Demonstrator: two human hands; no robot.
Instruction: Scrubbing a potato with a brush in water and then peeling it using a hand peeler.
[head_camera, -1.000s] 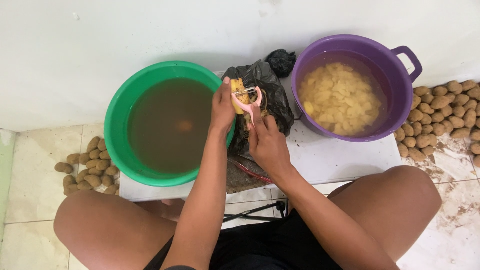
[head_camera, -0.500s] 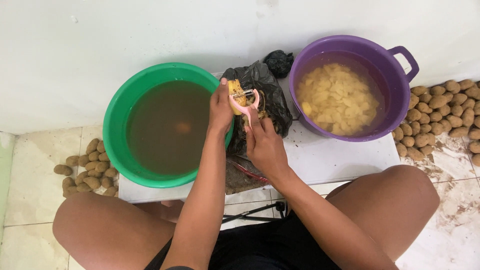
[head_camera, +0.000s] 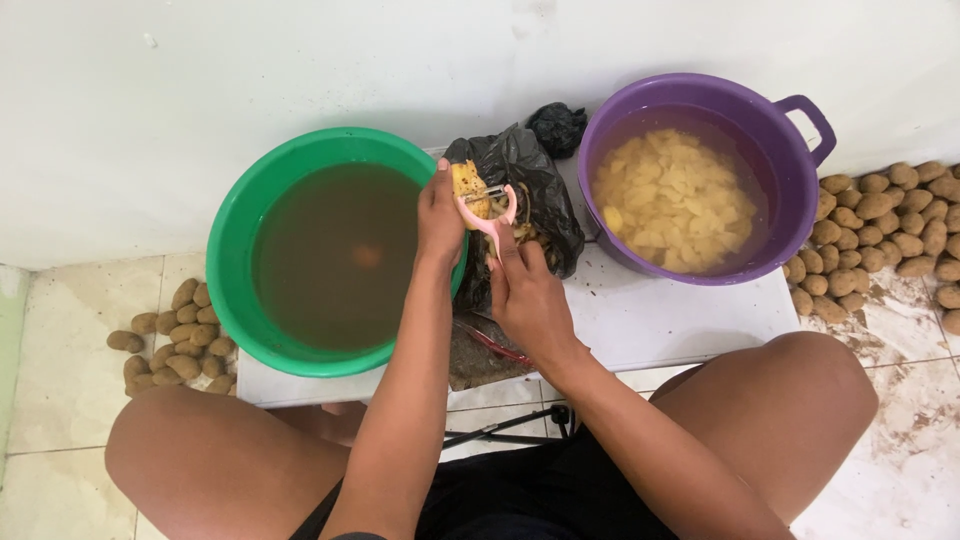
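My left hand (head_camera: 441, 220) holds a small, partly peeled potato (head_camera: 467, 183) above a black plastic bag (head_camera: 530, 190) that has peelings in it. My right hand (head_camera: 527, 295) grips a pink peeler (head_camera: 489, 212), and its blade rests against the potato. Both hands hover between a green basin (head_camera: 240, 250) of murky brown water on the left and a purple tub (head_camera: 780, 245) on the right. The tub is filled with peeled yellow potatoes in water.
The basins stand on a low white board (head_camera: 660, 320) against a white wall. Unpeeled brown potatoes lie in piles on the tiled floor at left (head_camera: 175, 335) and at right (head_camera: 885, 235). My bare knees flank the board. A small crumpled black bag (head_camera: 558, 126) sits by the wall.
The peeler has shifted slightly along the potato; the hands stay in nearly the same spot over the black bag.
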